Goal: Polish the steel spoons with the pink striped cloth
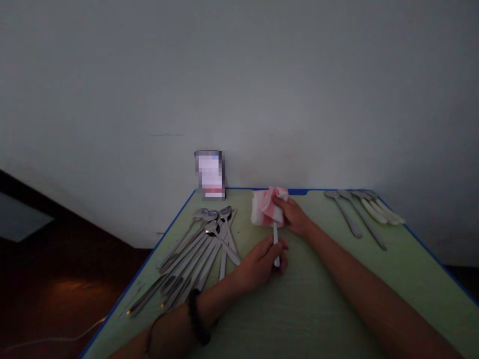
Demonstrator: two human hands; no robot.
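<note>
My left hand (258, 265) is closed on the metal handle of a piece of cutlery (276, 233), which points away from me. Its far end is hidden inside a folded pink and white cloth (262, 208), so I cannot tell its kind. My right hand (295, 215) grips this cloth around the hidden end, thumb on top. Left of my hands lies a fanned pile of metal cutlery (209, 249); several spoons show among it. My left forearm passes over the near part of that pile.
Toward the right edge of the green table (322, 299) lie metal spoons (346, 214) and several pieces with pale handles (376, 209). A phone (210, 174) with a lit, blurred screen leans on the wall at the back left. The table has a blue rim.
</note>
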